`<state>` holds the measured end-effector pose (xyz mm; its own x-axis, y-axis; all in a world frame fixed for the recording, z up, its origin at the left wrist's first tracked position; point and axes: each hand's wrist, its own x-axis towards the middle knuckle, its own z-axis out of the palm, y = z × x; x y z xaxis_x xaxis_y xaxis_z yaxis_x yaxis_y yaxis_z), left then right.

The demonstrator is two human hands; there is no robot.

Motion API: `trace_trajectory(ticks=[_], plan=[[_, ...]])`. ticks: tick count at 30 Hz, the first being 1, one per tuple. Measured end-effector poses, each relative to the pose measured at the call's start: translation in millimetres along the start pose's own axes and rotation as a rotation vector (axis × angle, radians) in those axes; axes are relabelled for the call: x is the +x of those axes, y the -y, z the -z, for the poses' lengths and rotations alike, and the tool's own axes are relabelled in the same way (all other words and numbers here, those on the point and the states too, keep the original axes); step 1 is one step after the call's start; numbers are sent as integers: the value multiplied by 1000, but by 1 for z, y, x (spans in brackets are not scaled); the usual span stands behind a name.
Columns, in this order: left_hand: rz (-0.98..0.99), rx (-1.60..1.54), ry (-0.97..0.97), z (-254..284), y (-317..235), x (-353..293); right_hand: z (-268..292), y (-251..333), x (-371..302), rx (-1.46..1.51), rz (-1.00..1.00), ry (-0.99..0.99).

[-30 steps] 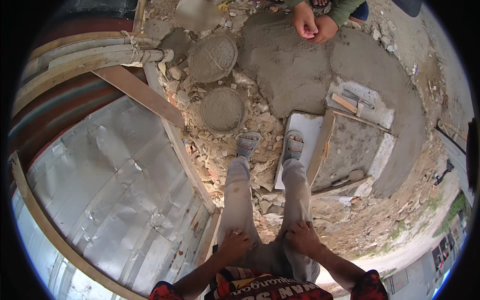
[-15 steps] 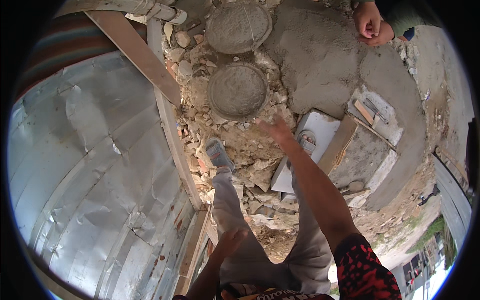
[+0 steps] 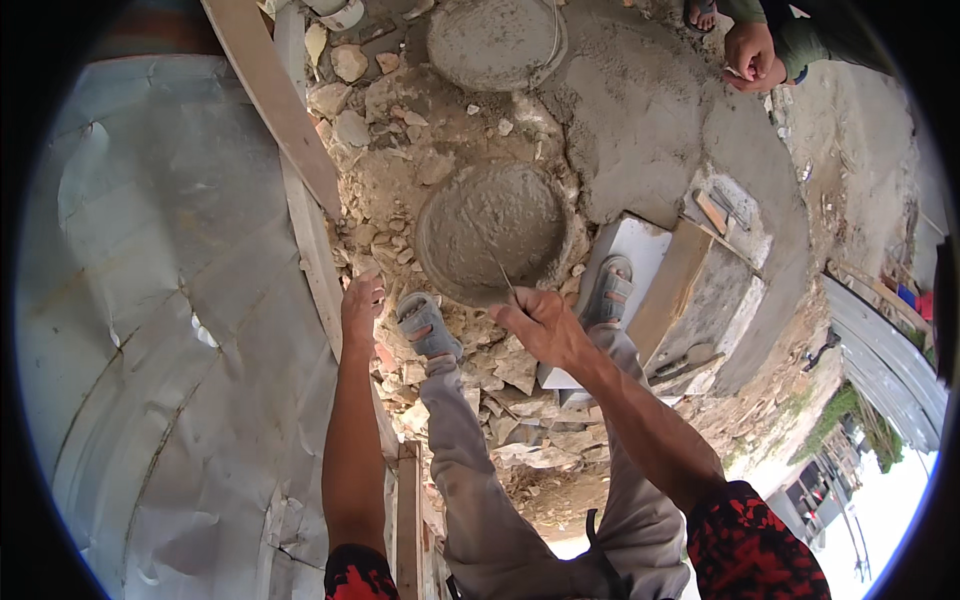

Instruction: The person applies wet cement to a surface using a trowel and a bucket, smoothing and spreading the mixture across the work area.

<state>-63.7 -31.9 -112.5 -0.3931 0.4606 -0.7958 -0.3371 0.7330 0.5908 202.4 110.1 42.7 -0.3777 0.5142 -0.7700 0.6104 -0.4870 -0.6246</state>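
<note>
A round bucket (image 3: pixel 490 225) full of wet grey cement stands on the rubble in front of my feet. My right hand (image 3: pixel 540 325) is closed at its near rim, gripping a thin wire handle (image 3: pixel 490 245) that rises across the cement. My left hand (image 3: pixel 362 305) hangs beside the wooden beam, left of my left sandal (image 3: pixel 428 325); its fingers are apart and loosely bent, with nothing seen in them. Farther off stands a second round bucket (image 3: pixel 495 42) of cement, a thin wire handle at its right side.
Corrugated metal sheets (image 3: pixel 150 330) and a wooden plank (image 3: pixel 275 105) border my left. On the right are a white block (image 3: pixel 635 250) under my right foot, a board (image 3: pixel 672 290) and wet cement (image 3: pixel 640 120). Another person's hands (image 3: pixel 752 58) are at the top right. Loose stones lie underfoot.
My right hand has come down to the near bucket's rim and closed on its wire handle. My left hand has moved forward from beside my thigh. The view has shifted nearer the bucket.
</note>
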Motion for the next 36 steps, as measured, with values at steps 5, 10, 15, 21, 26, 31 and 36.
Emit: trace_trajectory(ticks=[5, 10, 15, 21, 26, 31, 36], plan=[[240, 46, 524, -39, 12, 20, 40, 31, -121, 213, 81, 432], [377, -546, 1092, -142, 45, -51, 99, 41, -156, 473, -22, 614], [656, -342, 977, -154, 93, -63, 113, -46, -123, 742, -253, 246], [767, -242, 632, -194, 132, 7, 134, -143, -4, 293, -156, -94], [693, -312, 556, -233, 127, 30, 167, -186, 80, 206, -87, -316], [588, -177, 617, -254, 77, 12, 226, -242, 122, 253, -98, -471], [368, 73, 567, -288, -1, -31, 263, -262, 124, 494, -150, -504]])
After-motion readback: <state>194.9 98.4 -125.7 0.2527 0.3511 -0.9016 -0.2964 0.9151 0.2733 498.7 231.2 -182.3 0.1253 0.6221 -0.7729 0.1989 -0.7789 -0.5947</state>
